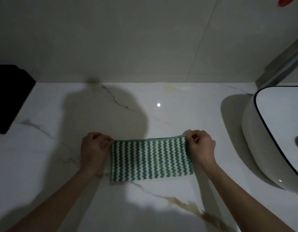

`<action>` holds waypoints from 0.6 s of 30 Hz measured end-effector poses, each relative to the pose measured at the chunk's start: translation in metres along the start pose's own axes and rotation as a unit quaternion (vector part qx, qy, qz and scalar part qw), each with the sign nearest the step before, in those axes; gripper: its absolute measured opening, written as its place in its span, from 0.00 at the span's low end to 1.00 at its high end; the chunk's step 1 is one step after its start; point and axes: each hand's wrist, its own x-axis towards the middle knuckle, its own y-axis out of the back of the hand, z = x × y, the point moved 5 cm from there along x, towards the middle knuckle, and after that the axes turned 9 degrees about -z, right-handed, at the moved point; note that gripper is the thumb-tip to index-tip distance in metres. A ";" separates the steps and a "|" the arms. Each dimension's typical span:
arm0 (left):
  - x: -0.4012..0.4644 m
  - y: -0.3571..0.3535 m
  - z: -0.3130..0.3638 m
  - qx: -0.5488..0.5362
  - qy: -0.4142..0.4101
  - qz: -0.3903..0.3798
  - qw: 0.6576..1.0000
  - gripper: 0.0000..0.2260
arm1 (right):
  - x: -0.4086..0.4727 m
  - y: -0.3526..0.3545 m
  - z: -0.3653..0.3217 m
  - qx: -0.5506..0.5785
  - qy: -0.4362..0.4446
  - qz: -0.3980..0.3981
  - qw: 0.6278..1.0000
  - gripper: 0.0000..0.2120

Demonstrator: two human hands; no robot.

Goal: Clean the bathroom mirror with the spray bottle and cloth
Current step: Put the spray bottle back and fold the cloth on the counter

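Note:
A green and white zigzag-striped cloth (151, 159) is stretched flat over the white marble counter (111, 206), near its front middle. My left hand (93, 149) pinches the cloth's upper left corner. My right hand (201, 146) pinches its upper right corner. The cloth hangs down from the two pinched corners toward me. No spray bottle and no mirror show in this view.
A white vessel basin (269, 139) with a dark rim stands at the right, a chrome tap (294, 64) above it. A black box (9, 97) sits at the left edge. A tiled wall (128, 39) rises behind the counter.

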 end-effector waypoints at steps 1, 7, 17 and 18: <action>0.001 -0.001 -0.001 0.012 -0.008 -0.004 1.000 0.02 | 0.001 0.000 -0.001 -0.020 0.008 0.004 1.000 0.13; 0.002 0.003 0.009 0.078 -0.046 0.001 0.996 0.03 | 0.003 -0.005 0.008 -0.060 0.035 0.011 0.998 0.12; -0.013 -0.001 0.053 0.057 -0.049 0.002 0.997 0.11 | 0.001 0.002 0.012 -0.026 0.052 -0.008 0.998 0.10; -0.019 -0.008 0.066 0.054 -0.075 -0.008 0.996 0.09 | 0.002 0.004 0.010 -0.035 0.066 -0.017 0.997 0.10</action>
